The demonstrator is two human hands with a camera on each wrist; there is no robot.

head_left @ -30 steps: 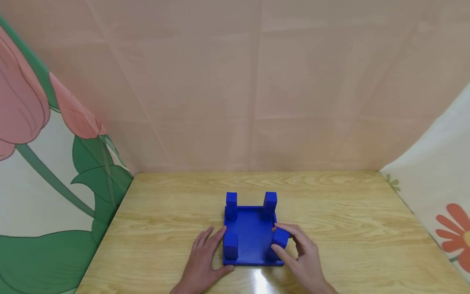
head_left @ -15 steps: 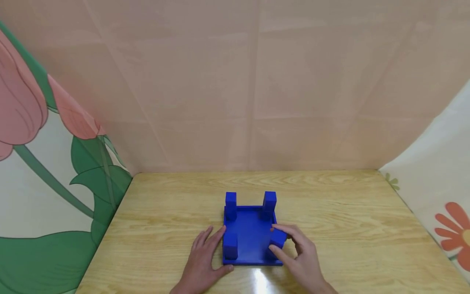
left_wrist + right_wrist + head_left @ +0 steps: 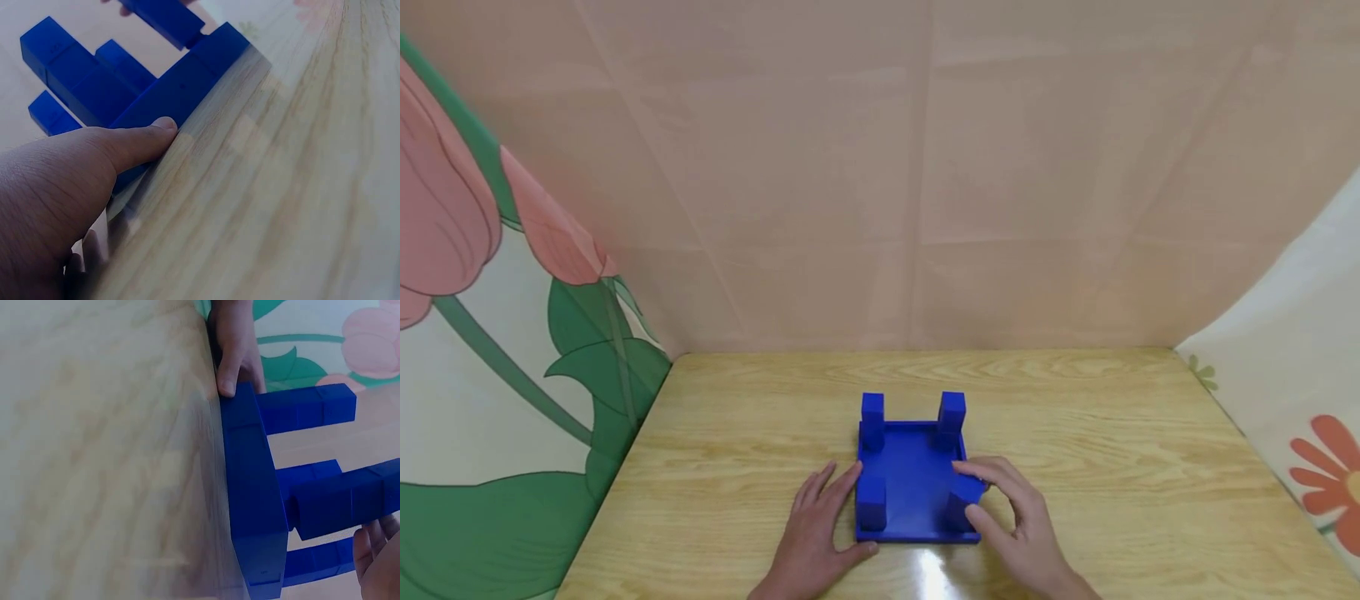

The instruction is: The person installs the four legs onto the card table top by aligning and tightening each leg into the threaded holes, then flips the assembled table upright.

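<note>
A blue square base (image 3: 913, 492) with a low rim lies on the table, and several blocky blue legs stand up from its corners. My left hand (image 3: 812, 533) rests at the near left corner, fairly straight fingers along the left side; its thumb (image 3: 147, 140) presses the front side. Around the near right leg (image 3: 964, 504) my right hand (image 3: 1026, 521) holds its thumb and fingers, near the top. In the right wrist view that leg (image 3: 337, 503) stands slightly off the base, with a narrow neck between. Its far face is hidden by my fingers.
The wood-grain table (image 3: 760, 417) extends on all sides of the base. Behind it hangs a plain pinkish cloth (image 3: 880, 167). Flower-printed cloths border the left (image 3: 572, 350) and right sides.
My right hand has shifted its grip on the near right leg, the thumb sliding right, and the leg looks turned. The left hand and base have hardly moved.
</note>
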